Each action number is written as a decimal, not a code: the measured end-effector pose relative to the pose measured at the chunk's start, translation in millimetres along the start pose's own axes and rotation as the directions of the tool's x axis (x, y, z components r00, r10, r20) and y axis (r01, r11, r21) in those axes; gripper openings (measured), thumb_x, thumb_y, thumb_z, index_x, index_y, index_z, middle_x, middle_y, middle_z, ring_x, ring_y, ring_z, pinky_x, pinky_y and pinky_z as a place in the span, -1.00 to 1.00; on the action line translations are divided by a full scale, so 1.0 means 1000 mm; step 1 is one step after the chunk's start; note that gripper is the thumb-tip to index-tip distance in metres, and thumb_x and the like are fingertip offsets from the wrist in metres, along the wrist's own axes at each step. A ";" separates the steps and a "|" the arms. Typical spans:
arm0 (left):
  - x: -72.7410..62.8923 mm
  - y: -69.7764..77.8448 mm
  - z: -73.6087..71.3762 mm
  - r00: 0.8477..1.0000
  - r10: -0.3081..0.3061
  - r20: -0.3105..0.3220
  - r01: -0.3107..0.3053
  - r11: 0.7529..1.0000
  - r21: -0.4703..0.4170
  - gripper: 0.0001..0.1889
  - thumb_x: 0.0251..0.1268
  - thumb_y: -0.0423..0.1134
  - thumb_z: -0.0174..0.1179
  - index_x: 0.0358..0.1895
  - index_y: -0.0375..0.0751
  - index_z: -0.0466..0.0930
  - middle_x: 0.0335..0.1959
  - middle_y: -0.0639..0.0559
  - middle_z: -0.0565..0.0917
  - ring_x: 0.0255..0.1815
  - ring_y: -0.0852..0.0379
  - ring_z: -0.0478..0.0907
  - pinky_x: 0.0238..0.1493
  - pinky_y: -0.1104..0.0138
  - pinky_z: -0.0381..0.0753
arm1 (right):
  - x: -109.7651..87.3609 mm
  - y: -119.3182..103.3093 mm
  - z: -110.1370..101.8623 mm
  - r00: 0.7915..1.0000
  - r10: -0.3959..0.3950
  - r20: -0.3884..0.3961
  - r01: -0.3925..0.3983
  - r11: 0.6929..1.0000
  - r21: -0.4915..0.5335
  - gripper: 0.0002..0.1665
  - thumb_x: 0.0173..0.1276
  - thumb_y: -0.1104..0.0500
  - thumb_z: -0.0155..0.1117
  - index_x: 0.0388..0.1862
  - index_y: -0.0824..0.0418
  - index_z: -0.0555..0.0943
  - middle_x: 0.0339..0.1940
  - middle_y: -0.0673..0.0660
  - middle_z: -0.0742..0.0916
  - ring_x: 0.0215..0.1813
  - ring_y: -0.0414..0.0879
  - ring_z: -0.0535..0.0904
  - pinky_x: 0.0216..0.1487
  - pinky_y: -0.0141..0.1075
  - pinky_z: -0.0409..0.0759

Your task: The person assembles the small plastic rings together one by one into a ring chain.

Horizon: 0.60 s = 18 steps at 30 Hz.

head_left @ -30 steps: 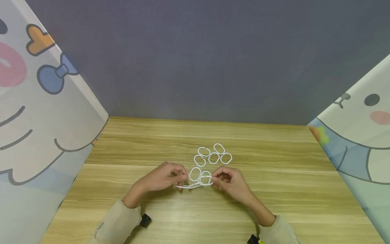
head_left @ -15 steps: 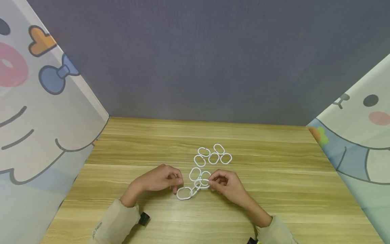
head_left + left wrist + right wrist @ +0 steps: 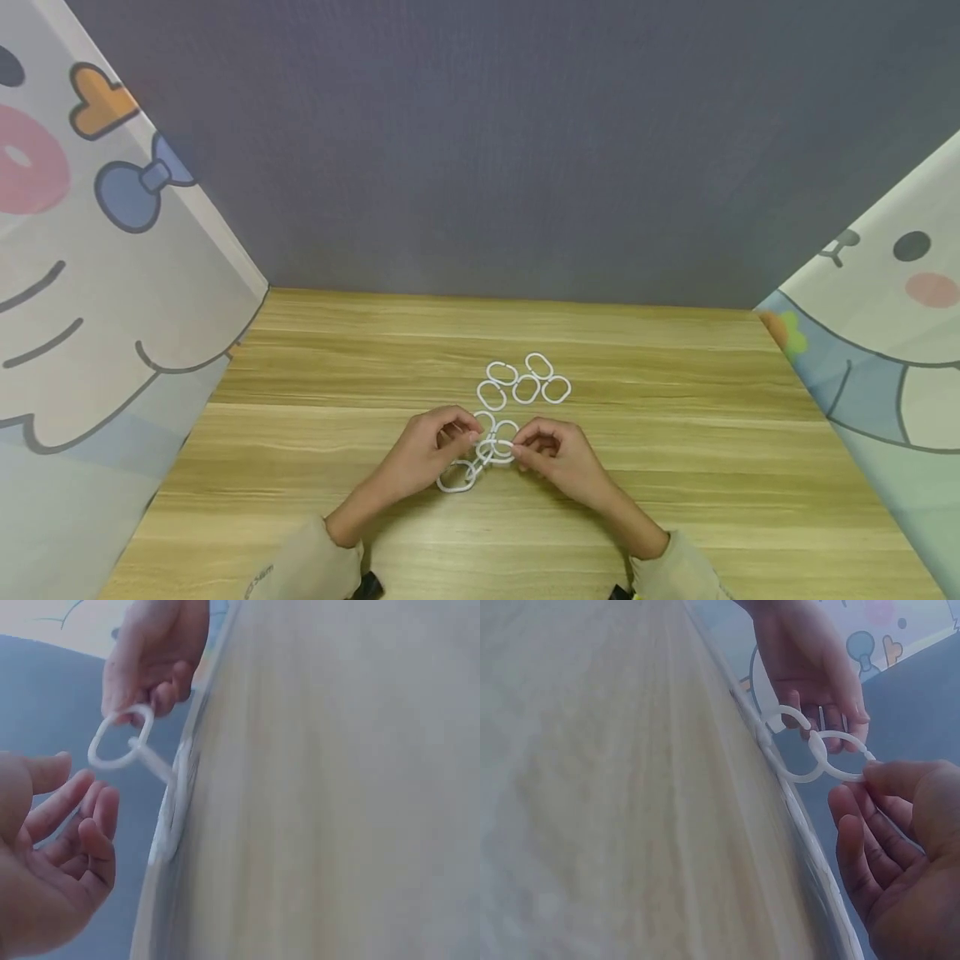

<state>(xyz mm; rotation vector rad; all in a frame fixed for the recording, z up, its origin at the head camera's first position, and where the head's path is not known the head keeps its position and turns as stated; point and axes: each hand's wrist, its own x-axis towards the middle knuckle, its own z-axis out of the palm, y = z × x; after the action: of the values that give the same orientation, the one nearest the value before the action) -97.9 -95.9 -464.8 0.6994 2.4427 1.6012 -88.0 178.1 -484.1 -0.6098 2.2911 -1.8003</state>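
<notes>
My right hand [image 3: 568, 460] pinches a white oval open link [image 3: 841, 736] between thumb and forefinger. That link hooks through a second one [image 3: 155, 763], which slants down toward the table. At the lower left end of this short chain another link [image 3: 454, 490] lies on the wood, partly behind my left hand [image 3: 426, 450]. The left hand is just left of the raised link, its thumb and fingers loosely bent, with space between them and the link in the left wrist view. Behind the chain, more white links [image 3: 507, 422] lie close by, overlapped by it in the head view.
Several loose white links [image 3: 527, 402] lie in a cluster farther back on the wooden table [image 3: 675, 375]. A grey panel [image 3: 487, 150] rises behind the table, and cartoon-printed panels [image 3: 180, 300] stand at both sides.
The left hand first came off the chain's left end, which dropped onto the table, then moved right toward the raised link. The right hand keeps its pinch, having shifted slightly left and down.
</notes>
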 end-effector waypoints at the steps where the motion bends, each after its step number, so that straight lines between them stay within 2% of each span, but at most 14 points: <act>1: -0.001 0.001 0.002 1.000 0.000 -0.007 0.000 1.000 -0.009 -0.88 0.63 -0.26 0.36 0.03 -0.20 0.78 -0.19 0.07 0.80 -0.20 0.22 0.68 -0.15 0.34 0.71 | 0.000 0.000 0.000 1.000 -0.003 -0.001 0.003 1.000 -0.001 -0.91 0.53 0.34 0.48 -0.14 0.39 0.76 -0.39 0.24 0.81 -0.39 -0.14 0.74 -0.46 -0.41 0.64; 8: -0.007 -0.003 0.009 0.999 -0.021 -0.026 0.020 0.999 -0.036 -0.87 0.57 -0.25 0.42 0.00 -0.21 0.79 -0.23 0.13 0.79 -0.22 0.26 0.66 -0.19 0.39 0.61 | 0.000 0.001 0.001 0.999 -0.041 -0.010 0.041 0.999 0.014 -0.86 0.54 0.35 0.47 -0.12 0.47 0.74 -0.39 0.30 0.80 -0.39 -0.14 0.75 -0.43 -0.37 0.69; 11: -0.008 -0.007 0.011 1.000 -0.005 -0.014 0.004 0.999 -0.054 -0.88 0.55 -0.25 0.44 -0.03 -0.22 0.81 -0.26 0.12 0.79 -0.27 0.28 0.63 -0.25 0.41 0.60 | 0.000 0.001 0.002 0.998 -0.054 -0.012 0.055 0.998 0.024 -0.88 0.53 0.38 0.46 -0.13 0.48 0.73 -0.39 0.32 0.80 -0.40 -0.12 0.75 -0.44 -0.36 0.69; 18: -0.011 -0.019 0.015 1.000 0.012 0.022 -0.009 0.993 -0.118 -0.90 0.56 -0.30 0.42 -0.07 -0.28 0.81 -0.27 0.04 0.81 -0.31 0.30 0.64 -0.27 0.41 0.66 | 0.001 0.002 0.001 1.000 -0.025 0.006 0.024 0.999 0.030 -0.90 0.51 0.38 0.47 -0.12 0.45 0.75 -0.38 0.34 0.79 -0.40 -0.11 0.75 -0.46 -0.38 0.66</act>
<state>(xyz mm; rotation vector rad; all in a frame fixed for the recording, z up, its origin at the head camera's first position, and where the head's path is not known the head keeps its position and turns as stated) -88.7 -94.3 -489.4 0.7086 2.3098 1.7151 -88.5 176.9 -486.0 -0.6406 2.2574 -1.8376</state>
